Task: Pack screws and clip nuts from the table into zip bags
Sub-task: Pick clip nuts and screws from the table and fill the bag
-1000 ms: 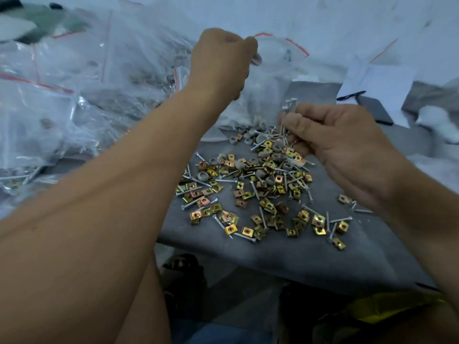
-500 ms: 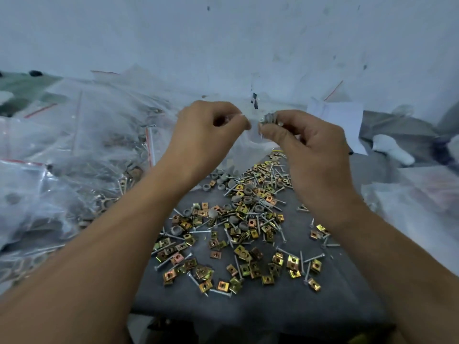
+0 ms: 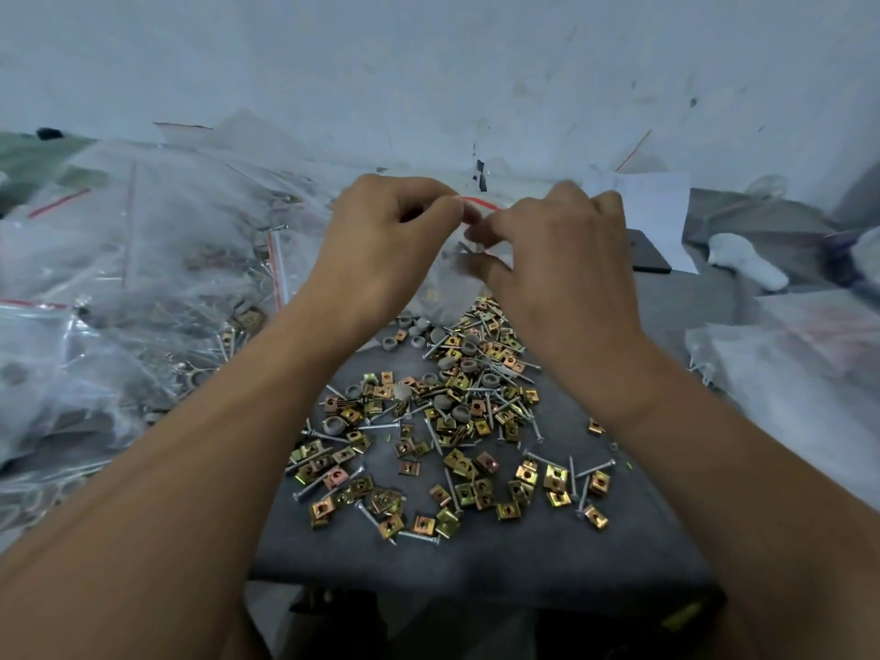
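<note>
Hands (image 3: 381, 245) (image 3: 562, 259) now pinch zip bag (image 3: 443, 283), screws inside.

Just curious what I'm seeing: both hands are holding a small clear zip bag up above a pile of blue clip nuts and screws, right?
Not quite. In the head view both hands do hold the zip bag, but the clip nuts are brassy gold, not blue.

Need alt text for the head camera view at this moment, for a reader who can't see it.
Two bare hands, the left hand and the right hand, pinch the red-striped mouth of a clear zip bag held above a dark grey table. Below lie loose brass-coloured clip nuts, silver screws and grey caps. Filled bags are heaped at left.
</note>
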`<control>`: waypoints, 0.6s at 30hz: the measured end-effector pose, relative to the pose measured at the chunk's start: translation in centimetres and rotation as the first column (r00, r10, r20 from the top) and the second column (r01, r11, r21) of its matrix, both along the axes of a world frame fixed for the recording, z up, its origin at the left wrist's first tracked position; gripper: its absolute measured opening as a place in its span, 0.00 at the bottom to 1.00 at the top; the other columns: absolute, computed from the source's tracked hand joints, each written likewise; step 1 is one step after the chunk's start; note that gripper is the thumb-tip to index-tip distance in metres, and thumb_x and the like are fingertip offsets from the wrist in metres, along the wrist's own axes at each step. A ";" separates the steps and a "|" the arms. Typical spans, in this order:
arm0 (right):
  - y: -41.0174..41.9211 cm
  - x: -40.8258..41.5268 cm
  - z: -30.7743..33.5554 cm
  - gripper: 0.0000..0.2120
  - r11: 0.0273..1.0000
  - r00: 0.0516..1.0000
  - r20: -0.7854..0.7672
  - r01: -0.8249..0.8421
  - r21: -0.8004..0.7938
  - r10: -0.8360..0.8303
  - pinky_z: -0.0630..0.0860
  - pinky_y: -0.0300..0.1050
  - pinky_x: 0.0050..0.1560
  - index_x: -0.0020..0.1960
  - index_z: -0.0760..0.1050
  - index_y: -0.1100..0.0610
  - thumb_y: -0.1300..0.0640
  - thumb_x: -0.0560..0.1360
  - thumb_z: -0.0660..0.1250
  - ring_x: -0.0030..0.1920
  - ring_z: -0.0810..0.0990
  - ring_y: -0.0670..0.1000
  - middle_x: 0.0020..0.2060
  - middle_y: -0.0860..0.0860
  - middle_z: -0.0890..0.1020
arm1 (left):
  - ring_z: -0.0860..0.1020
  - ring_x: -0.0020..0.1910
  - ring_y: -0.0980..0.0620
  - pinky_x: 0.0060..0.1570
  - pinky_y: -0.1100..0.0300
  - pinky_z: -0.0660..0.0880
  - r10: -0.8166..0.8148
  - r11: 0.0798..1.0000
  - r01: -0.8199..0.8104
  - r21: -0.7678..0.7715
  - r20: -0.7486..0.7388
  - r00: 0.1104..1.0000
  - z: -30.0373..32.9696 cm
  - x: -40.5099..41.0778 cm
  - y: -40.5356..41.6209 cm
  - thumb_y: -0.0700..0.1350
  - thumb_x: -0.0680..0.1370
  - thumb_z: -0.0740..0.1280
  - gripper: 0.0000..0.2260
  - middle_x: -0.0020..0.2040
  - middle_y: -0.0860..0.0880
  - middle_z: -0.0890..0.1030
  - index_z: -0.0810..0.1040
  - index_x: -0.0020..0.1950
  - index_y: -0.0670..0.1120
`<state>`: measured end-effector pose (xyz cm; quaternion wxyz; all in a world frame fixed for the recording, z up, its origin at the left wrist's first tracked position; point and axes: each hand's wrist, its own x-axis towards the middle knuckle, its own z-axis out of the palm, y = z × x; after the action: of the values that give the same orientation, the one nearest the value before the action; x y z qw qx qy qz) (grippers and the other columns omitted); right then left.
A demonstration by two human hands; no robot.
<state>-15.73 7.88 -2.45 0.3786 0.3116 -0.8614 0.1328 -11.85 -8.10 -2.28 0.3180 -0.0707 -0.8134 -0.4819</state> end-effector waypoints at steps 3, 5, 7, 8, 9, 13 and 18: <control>-0.1 0.0 0.0 0.16 1.000 1.000 0.001 0.019 0.018 -0.019 0.63 0.55 0.54 0.58 0.84 0.44 0.37 0.77 0.68 0.57 0.75 0.55 0.51 0.46 0.86 | 0.64 0.33 0.46 0.31 0.48 0.60 0.005 0.999 -0.006 0.051 0.015 1.000 0.0 -0.1 0.0 0.44 0.81 0.65 0.12 0.33 0.33 0.67 0.89 0.49 0.49; 0.0 -0.1 0.1 0.16 0.999 0.999 -0.008 0.036 0.010 -0.036 0.62 0.54 0.53 0.58 0.84 0.44 0.36 0.78 0.67 0.56 0.75 0.56 0.50 0.47 0.85 | 0.64 0.33 0.45 0.32 0.48 0.60 -0.005 0.997 0.004 0.075 0.024 1.000 0.1 0.0 -0.1 0.45 0.80 0.65 0.12 0.34 0.29 0.68 0.90 0.48 0.50; 0.2 -0.2 0.1 0.15 0.999 0.999 -0.012 0.043 -0.012 -0.043 0.62 0.53 0.53 0.56 0.85 0.44 0.37 0.79 0.65 0.54 0.76 0.55 0.48 0.46 0.85 | 0.64 0.33 0.45 0.33 0.51 0.59 -0.005 0.996 0.002 0.090 0.035 0.999 0.1 0.1 -0.1 0.45 0.79 0.65 0.12 0.34 0.28 0.68 0.90 0.46 0.51; 0.4 -0.3 0.1 0.14 0.999 1.000 0.001 0.018 -0.050 -0.018 0.62 0.52 0.53 0.56 0.85 0.44 0.38 0.80 0.65 0.53 0.76 0.54 0.47 0.45 0.84 | 0.64 0.33 0.45 0.32 0.51 0.59 0.007 0.994 -0.012 0.107 0.041 0.999 0.1 0.1 -0.1 0.46 0.79 0.66 0.12 0.34 0.28 0.68 0.90 0.45 0.50; 0.5 -0.4 0.0 0.13 0.992 0.999 0.032 -0.032 -0.121 0.036 0.64 0.51 0.53 0.55 0.85 0.45 0.40 0.81 0.65 0.52 0.76 0.52 0.47 0.45 0.84 | 0.64 0.32 0.46 0.32 0.52 0.59 0.032 0.990 -0.038 0.133 0.046 0.998 0.1 -0.1 -0.2 0.45 0.78 0.66 0.12 0.34 0.29 0.68 0.89 0.44 0.50; 1.6 -0.4 0.1 0.08 0.849 0.942 0.115 -0.226 -0.477 0.316 0.76 0.40 0.49 0.52 0.82 0.54 0.50 0.81 0.68 0.44 0.78 0.45 0.50 0.49 0.80 | 0.64 0.32 0.47 0.35 0.55 0.60 0.202 0.927 -0.218 0.306 0.081 0.976 -0.1 -0.9 -1.0 0.42 0.78 0.66 0.12 0.32 0.42 0.69 0.88 0.41 0.47; 3.7 -0.6 -1.0 0.05 0.894 0.697 0.584 -0.430 -0.124 0.416 0.75 0.31 0.43 0.49 0.85 0.47 0.48 0.76 0.76 0.42 0.82 0.41 0.41 0.41 0.85 | 0.61 0.35 0.44 0.36 0.52 0.58 0.271 0.908 -0.262 0.328 0.020 0.962 -0.3 -0.7 -1.3 0.43 0.81 0.64 0.12 0.36 0.34 0.66 0.86 0.43 0.46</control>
<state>-16.35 11.63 -3.49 0.0441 0.4475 -0.8423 0.2974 -12.53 -9.44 -2.59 0.3987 0.0885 -0.7198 -0.5613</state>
